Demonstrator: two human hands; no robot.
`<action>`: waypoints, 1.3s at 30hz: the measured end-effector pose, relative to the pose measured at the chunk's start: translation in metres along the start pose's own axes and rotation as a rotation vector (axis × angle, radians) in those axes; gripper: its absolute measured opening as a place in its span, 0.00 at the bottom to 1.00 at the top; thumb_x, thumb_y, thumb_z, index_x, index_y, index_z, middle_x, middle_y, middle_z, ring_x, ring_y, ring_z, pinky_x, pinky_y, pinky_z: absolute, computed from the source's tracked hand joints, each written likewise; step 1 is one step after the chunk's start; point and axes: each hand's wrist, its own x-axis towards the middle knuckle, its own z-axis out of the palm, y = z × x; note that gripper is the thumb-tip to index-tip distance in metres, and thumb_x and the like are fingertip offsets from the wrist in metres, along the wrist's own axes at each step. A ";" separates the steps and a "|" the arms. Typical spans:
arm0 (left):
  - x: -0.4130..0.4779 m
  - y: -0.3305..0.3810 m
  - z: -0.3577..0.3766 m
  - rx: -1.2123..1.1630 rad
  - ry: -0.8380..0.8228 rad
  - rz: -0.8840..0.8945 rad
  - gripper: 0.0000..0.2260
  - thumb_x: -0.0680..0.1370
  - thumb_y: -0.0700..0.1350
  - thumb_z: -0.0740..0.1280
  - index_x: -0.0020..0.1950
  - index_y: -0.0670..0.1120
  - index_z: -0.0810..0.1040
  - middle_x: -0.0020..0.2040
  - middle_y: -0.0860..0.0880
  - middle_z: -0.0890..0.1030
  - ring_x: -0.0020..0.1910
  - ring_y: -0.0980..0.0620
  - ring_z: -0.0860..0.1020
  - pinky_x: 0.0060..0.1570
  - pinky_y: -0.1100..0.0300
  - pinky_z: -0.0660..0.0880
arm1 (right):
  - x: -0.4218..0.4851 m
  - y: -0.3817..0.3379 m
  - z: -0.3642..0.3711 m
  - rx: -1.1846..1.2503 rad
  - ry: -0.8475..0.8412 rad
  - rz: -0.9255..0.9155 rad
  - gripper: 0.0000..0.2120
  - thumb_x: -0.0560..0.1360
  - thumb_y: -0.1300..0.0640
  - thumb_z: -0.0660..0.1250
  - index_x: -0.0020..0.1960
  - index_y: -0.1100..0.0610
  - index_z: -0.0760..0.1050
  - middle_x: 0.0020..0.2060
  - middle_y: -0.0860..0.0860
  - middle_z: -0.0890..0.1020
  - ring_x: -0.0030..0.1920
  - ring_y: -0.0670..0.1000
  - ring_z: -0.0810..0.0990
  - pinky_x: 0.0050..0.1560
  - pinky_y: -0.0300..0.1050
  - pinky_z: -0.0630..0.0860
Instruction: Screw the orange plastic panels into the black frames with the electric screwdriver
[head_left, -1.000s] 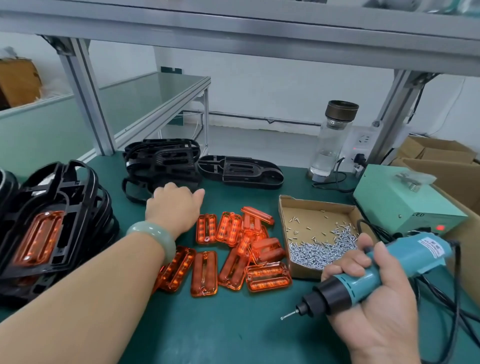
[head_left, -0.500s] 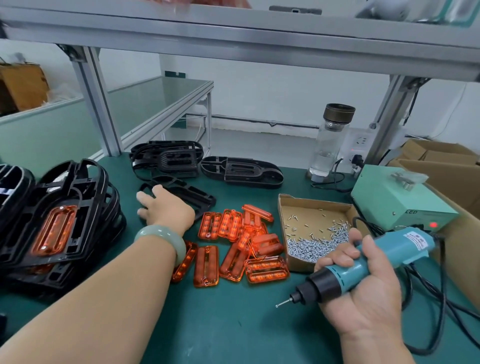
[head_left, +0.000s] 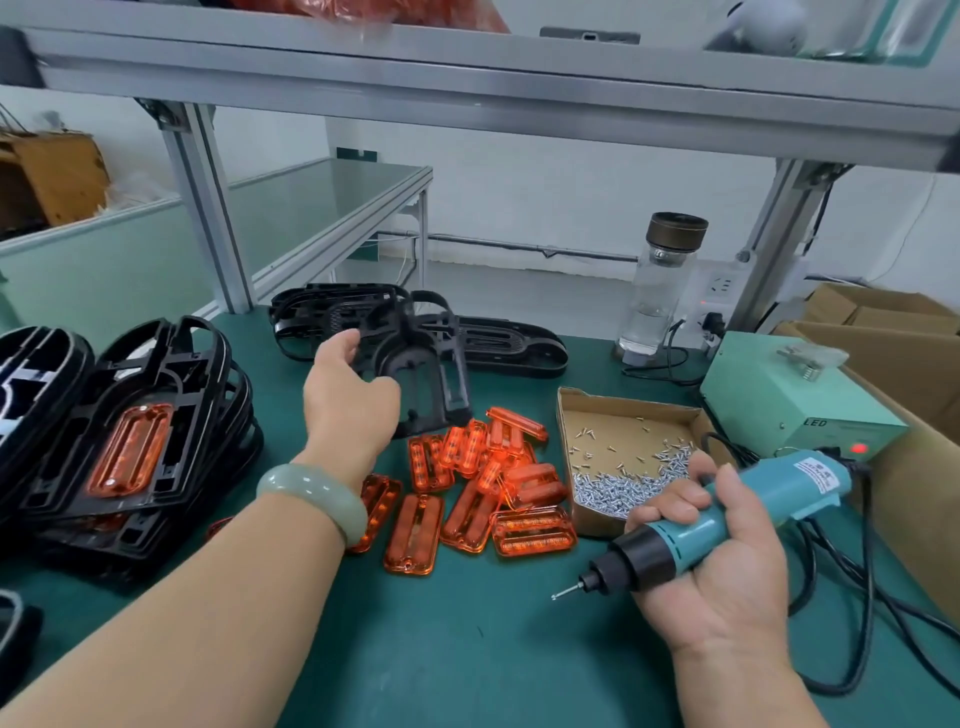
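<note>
Black frame is the piece that has moved. A second ago the left hand lay on the heap of bare frames at the far side of the surface. Half a second ago it was sliding one frame flat toward the near side. Now that frame is off the surface, tipped up on edge and hanging just above the far-left edge of the orange panels. The left fingers and thumb are clamped on the frame's left rim.

The right hand has hardly shifted. Its fingers are wrapped tight round the electric screwdriver, whose bit points left and low and touches nothing. It sits just near of the cardboard tray of screws.

By my reading, the fetch of an empty frame is nearly done, and this one has no panel in it and no screw driven. It likely needs laying flat on the bare patch of surface nearest the person. A panel from the loose pile would then be seated in its opening before the driver comes in. At far left, a stack of finished frames has an orange panel in its top frame, which suggests the work is well under way.
</note>
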 end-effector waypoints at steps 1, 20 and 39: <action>-0.004 0.002 -0.001 0.009 -0.038 0.033 0.29 0.73 0.33 0.64 0.72 0.50 0.65 0.67 0.53 0.72 0.50 0.71 0.74 0.45 0.75 0.68 | 0.000 0.000 0.000 0.002 -0.002 0.000 0.05 0.68 0.53 0.66 0.44 0.51 0.74 0.28 0.43 0.70 0.24 0.41 0.69 0.29 0.34 0.72; -0.067 -0.008 -0.040 0.172 -0.608 0.474 0.26 0.71 0.28 0.64 0.57 0.58 0.70 0.54 0.57 0.80 0.53 0.68 0.77 0.56 0.77 0.66 | 0.001 -0.022 -0.001 0.122 -0.153 -0.035 0.16 0.57 0.51 0.73 0.44 0.50 0.75 0.29 0.42 0.69 0.25 0.39 0.70 0.31 0.34 0.72; -0.111 -0.018 -0.044 0.397 -1.038 0.537 0.22 0.76 0.36 0.63 0.65 0.59 0.72 0.59 0.69 0.75 0.60 0.77 0.67 0.57 0.84 0.58 | -0.001 -0.024 -0.001 0.130 -0.210 -0.023 0.15 0.60 0.51 0.72 0.45 0.51 0.76 0.28 0.42 0.70 0.25 0.40 0.70 0.32 0.33 0.72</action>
